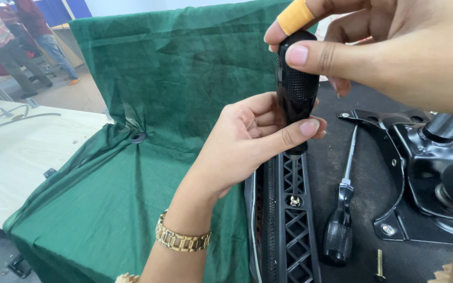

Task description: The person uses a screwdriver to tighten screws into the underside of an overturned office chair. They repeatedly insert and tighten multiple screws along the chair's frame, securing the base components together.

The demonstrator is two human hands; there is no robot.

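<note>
My right hand (394,50) grips the top of a black screwdriver handle (295,86); its index finger wears an orange bandage. My left hand (252,139), with a gold bracelet on the wrist, wraps around the lower part of the same handle. The screwdriver stands upright, its shaft going down to a screw (294,200) set in a black ribbed plastic chair part (294,236).
A second black-handled screwdriver (342,220) lies to the right, beside a black metal chair base plate (415,173) and a loose brass bolt (379,264). Green cloth (148,131) drapes the left side. A pale table (22,152) stands at left; people stand far back.
</note>
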